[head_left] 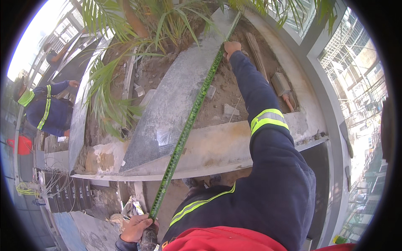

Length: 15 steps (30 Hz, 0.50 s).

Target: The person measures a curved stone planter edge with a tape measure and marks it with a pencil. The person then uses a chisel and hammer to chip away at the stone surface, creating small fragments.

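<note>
A green tape measure (189, 119) is drawn out in a long diagonal, running along the right edge of a grey stone slab (167, 98). At the lower left my left hand (135, 228) grips its dark case, where the blade comes out. My right hand (231, 49), arm stretched far forward, is closed round the blade near the slab's far end; the blade carries on past it toward the plants. The slab lies across a soil-filled planter with a pale concrete rim (213, 144), its near pointed end resting on that rim.
Palm fronds (109, 98) overhang the planter's left side. Broken stone pieces (231, 110), a bundle of thin rods (256, 52) and a grey box (280, 83) lie in the soil. A co-worker (48, 102) is at the left, near a red bucket (21, 145) and tangled cables (54, 182).
</note>
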### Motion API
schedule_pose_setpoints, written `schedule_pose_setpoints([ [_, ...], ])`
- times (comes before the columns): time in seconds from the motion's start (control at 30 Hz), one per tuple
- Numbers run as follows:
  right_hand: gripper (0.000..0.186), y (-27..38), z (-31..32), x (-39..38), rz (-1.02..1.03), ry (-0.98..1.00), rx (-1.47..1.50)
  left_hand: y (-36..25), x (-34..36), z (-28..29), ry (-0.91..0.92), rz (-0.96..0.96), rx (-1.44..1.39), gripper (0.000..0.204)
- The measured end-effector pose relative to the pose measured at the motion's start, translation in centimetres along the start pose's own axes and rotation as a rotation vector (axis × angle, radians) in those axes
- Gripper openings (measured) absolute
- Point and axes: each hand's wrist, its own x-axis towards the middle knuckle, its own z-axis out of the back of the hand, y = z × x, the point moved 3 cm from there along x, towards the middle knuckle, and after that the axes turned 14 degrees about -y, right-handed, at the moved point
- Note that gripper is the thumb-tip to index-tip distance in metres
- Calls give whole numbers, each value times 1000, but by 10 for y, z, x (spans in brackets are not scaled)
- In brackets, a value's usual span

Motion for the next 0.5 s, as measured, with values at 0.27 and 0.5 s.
schedule_pose_setpoints([
  [0.27, 12, 38, -70, -43, -635, -293, 793, -40, 79, -42, -15, -97, 1, 30],
  [0.5, 13, 59, -62, -27, -591, -242, 763, -108, 134, -77, 58, -157, -73, 31],
])
